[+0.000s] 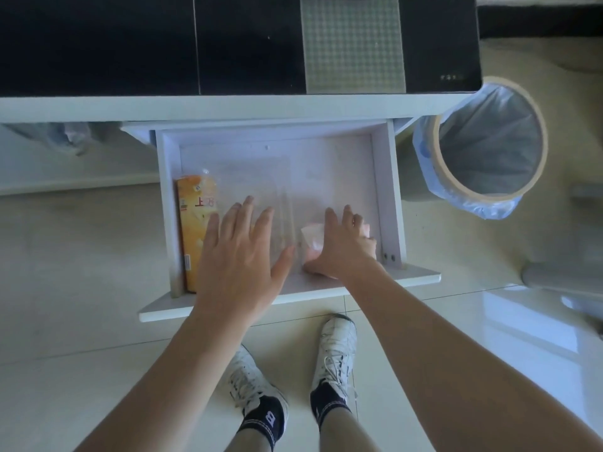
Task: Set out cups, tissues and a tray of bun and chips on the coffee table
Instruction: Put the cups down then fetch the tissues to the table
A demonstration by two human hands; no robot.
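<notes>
reaching into an open drawer (390,190) under the coffee table (228,107), both hands are down among the goods. the left hand (241,252) is spread flat, fingers straight and fanned, hovering or resting over a clear tray (261,177) that is hard to make out against the drawer floor; contact cannot be told. the right hand (342,246) lies on a pink tissue pack (311,238) at the near right of the drawer, thumb down its left side and fingers over the top, seemingly starting to grip it.

the chips (195,230), a tall orange bag, lie at the left wall of the drawer, long axis running near to far, just left of the left hand and well apart from the right. so the left hand is the nearer one for the chips, and would need only a short shift leftward, closing across the bag's narrow width. the tissues already sit under the right hand. no cups or bun can be seen here.
</notes>
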